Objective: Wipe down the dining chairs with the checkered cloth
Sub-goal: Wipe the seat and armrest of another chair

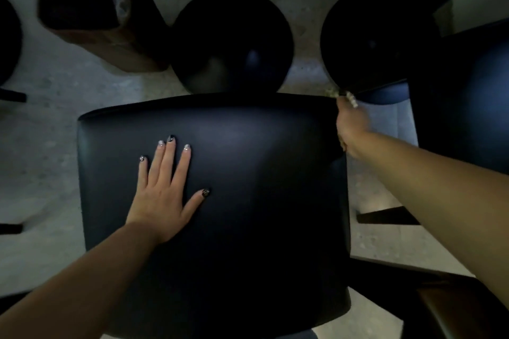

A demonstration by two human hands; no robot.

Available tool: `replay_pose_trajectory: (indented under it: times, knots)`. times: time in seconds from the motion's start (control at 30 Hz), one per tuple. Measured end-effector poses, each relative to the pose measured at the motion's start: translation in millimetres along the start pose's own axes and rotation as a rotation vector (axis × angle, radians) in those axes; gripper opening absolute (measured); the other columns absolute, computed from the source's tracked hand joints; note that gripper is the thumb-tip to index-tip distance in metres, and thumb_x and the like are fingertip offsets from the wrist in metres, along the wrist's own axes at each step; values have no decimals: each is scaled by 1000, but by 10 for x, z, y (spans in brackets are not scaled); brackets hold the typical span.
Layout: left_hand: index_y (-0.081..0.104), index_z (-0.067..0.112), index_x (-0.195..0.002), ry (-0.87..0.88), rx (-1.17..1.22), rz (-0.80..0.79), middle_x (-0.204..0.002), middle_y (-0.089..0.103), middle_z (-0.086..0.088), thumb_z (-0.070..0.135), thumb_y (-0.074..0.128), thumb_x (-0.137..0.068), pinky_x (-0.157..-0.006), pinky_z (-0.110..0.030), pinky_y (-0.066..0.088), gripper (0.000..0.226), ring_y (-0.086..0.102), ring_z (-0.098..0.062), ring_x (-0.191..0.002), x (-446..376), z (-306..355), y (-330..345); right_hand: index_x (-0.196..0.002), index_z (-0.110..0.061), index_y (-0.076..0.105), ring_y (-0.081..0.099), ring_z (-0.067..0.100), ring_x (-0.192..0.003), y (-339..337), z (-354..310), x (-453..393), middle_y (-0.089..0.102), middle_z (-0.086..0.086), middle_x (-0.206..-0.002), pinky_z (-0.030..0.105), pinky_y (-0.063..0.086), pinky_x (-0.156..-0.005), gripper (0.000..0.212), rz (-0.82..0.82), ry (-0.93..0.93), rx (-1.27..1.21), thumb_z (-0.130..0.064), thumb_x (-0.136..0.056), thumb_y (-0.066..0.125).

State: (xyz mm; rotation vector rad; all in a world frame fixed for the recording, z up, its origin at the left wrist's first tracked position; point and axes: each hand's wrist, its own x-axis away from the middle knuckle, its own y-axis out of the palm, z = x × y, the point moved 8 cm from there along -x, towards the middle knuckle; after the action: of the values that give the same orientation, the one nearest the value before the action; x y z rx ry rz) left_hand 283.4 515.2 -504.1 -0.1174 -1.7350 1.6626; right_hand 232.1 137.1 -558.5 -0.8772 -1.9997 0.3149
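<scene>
A dark padded dining chair seat (248, 173) fills the middle of the head view, seen from above. My left hand (165, 187) lies flat on its left half with the fingers spread. My right hand (351, 126) is at the seat's far right corner, reaching down past the edge. A small pale scrap of the checkered cloth (351, 98) shows above its knuckles, gripped by that hand; most of the cloth is hidden.
Two round dark stools (231, 41) (377, 36) stand just beyond the seat. Another blue chair (468, 96) is at the right and a brown wooden block (96, 14) at the upper left. Pale speckled floor (41, 146) surrounds them.
</scene>
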Motion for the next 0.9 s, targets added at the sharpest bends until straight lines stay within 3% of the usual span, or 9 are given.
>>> replay_pose_trajectory:
  times: [0.07,0.27,0.4,0.5,0.57,0.7,0.8,0.9]
  knots:
    - [12,10,-155,21,-15,35,-162,5,-17,65,21,-91,-119,-55,6,85,-1,-30,-150,-1,-44,67,-128,-4,52,53,33,-116,23,-210,-26,56,18,-126,38,40,-98,43,63,-126,180,-35,-100,41]
    - [12,14,-155,55,-14,107,-162,7,-15,64,29,-90,-118,-54,6,84,1,-30,-150,-28,-96,173,-117,-3,57,52,45,-112,323,-647,79,55,27,-124,43,41,-88,35,86,-468,876,-22,-101,32]
    - [9,14,-155,67,8,57,-162,3,-16,65,28,-90,-117,-55,5,86,-1,-31,-150,-22,-69,126,-115,-7,58,52,42,-113,421,-728,129,55,24,-126,39,39,-85,37,32,-445,949,-26,-100,29]
    - [-25,17,-148,78,-27,-20,-154,-33,-15,69,16,-90,-114,-54,-12,88,-32,-31,-142,-52,-89,91,-127,-12,54,49,38,-120,828,-892,300,50,19,-137,40,39,-94,42,-100,-466,982,-31,-102,25]
    - [-42,17,-138,118,-69,-137,-148,-44,-16,70,15,-90,-112,-53,-19,91,-41,-32,-137,-72,-115,92,-129,-14,55,50,37,-120,1183,-1050,469,50,18,-138,39,38,-96,47,-167,-495,992,-39,-102,25]
    - [-33,20,-146,369,-231,-328,-151,-38,-19,62,28,-95,-115,-55,-12,90,-31,-33,-142,-51,-232,-34,-131,-20,52,48,36,-124,1974,-1309,879,47,14,-142,42,38,-98,45,-320,-626,1066,-38,-102,22]
    - [-26,24,-149,594,-408,-399,-154,-36,-9,55,26,-100,-116,-55,-10,78,-30,-27,-143,-29,-559,-161,-128,-21,53,48,38,-125,2431,-1395,1094,47,14,-142,44,39,-100,45,-389,-691,1096,-36,-100,21]
    - [-28,29,-147,706,-574,-399,-148,-40,0,48,25,-101,-117,-55,-9,72,-34,-24,-140,-64,-1079,-228,-121,-19,57,51,38,-119,2744,-1490,1291,52,16,-136,39,36,-88,45,-393,-754,1091,-37,-99,22]
